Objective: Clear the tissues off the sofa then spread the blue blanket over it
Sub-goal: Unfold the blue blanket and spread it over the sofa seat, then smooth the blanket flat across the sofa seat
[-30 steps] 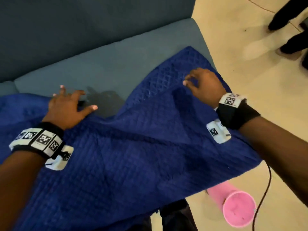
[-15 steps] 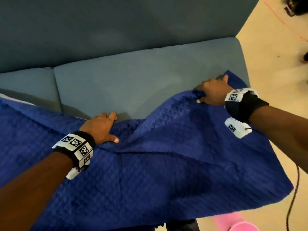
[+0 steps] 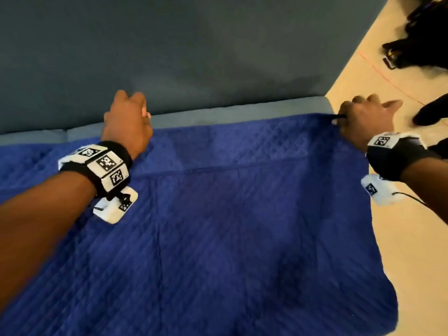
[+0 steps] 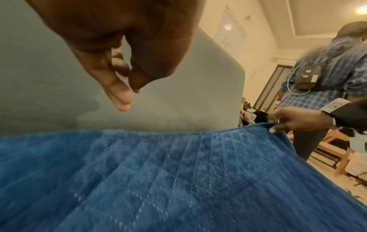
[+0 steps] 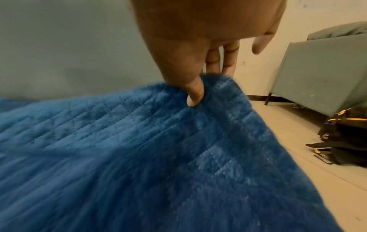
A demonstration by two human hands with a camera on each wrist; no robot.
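Both hands are now up at the far edge of the seat, where half a second ago they were gathering the blue blanket (image 3: 242, 226) nearer the front, and the cloth is lying flatter across the cushion than it was then. Only a thin strip of the sofa (image 3: 218, 57) seat is showing between the blanket's far edge and the backrest.

At the far right corner, the right hand (image 3: 363, 120) is pinching the blanket's corner: in the right wrist view the thumb (image 5: 195, 94) is pressing down on the fabric with the fingers tucked beneath it, holding that corner slightly raised beside the end of the sofa.

Further left, the left hand (image 3: 127, 122) is hovering over the blanket's far edge close to the backrest. In the left wrist view its fingers (image 4: 119, 94) are hanging loosely curled with the thumb near them, gripping nothing and clear of the cloth.

On the right, the blanket's side is draping over the end of the seat towards the pale floor (image 3: 412, 238).
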